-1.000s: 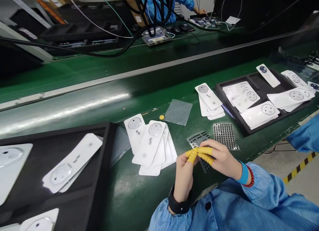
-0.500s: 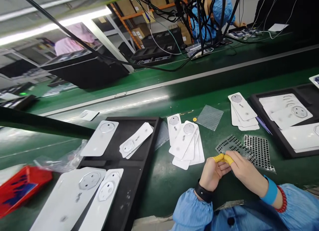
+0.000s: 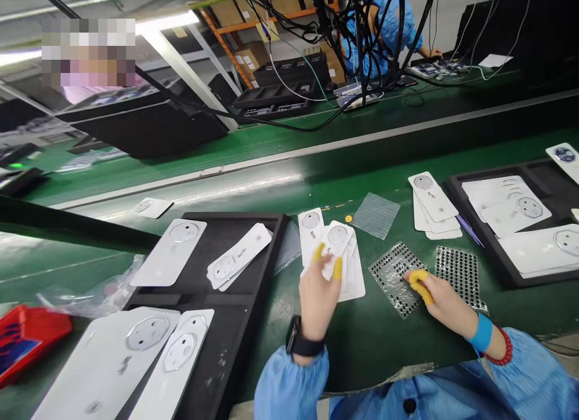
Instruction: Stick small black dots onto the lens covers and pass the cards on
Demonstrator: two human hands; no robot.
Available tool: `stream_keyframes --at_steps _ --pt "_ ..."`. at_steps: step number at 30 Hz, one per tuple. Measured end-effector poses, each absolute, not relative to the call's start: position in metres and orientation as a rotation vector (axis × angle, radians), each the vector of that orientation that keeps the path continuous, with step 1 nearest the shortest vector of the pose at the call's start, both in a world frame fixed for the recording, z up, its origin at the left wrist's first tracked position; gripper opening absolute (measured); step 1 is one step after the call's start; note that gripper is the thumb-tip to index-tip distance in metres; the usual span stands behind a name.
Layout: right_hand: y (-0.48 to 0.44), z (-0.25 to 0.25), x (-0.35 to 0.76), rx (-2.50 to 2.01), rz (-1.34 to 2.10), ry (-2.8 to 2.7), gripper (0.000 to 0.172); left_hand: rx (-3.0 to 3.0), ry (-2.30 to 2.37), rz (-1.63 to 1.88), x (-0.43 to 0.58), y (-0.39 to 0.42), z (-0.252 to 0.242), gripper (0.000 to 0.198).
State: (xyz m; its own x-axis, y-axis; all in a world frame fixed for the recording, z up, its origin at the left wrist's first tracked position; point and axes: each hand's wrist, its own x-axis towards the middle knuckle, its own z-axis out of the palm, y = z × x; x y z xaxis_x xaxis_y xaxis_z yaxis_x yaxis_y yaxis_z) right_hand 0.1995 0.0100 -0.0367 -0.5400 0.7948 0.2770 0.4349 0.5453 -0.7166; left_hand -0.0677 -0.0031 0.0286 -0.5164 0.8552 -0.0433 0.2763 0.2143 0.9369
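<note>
My left hand (image 3: 319, 293) is over the near part of a fanned stack of white phone back panels (image 3: 355, 275), each with a round silver camera ring. Yellow finger cots cover its thumb and a finger, which are spread apart and slightly blurred; whether they touch the top panel I cannot tell. My right hand (image 3: 438, 296) has its yellow-covered fingers pinched together at the edge of a clear sheet of small black round pieces (image 3: 395, 266). What the pinch holds, if anything, is too small to make out. A second dotted sheet (image 3: 456, 272) lies just beyond it.
Black trays with white panels stand at the left (image 3: 228, 320) and right (image 3: 520, 281). Another panel stack (image 3: 434, 197), purple tweezers (image 3: 470, 230), a clear film sheet (image 3: 376, 216) and a red box (image 3: 40, 341) lie around. Cables (image 3: 362, 40) hang ahead; co-workers sit across the bench.
My hands were together over the dotted sheets. They have parted: the left has moved left to the panel stack, while the right stays by the dotted sheet, which is now more visible.
</note>
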Motion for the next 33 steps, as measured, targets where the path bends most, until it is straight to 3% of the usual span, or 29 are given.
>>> stream_keyframes --at_steps 4,11,15,19,33 --pt "0.015 -0.027 0.199 -1.051 0.982 -1.934 0.026 1.099 2.104 1.171 -0.097 0.033 0.024 0.059" --pt "0.013 0.006 0.181 -1.092 0.862 -1.688 0.012 1.090 2.079 1.132 -0.101 0.007 0.046 0.029" --pt "0.007 0.048 0.151 -0.975 0.737 -1.710 0.012 1.061 1.774 1.152 -0.050 -0.028 0.065 0.044" --pt "0.005 0.073 0.134 -0.907 0.603 -1.721 0.014 0.881 1.487 1.199 -0.002 -0.053 0.079 0.041" --pt "-0.010 0.079 0.148 -0.983 0.615 -1.788 0.014 1.096 1.603 1.322 0.015 -0.075 0.073 0.035"
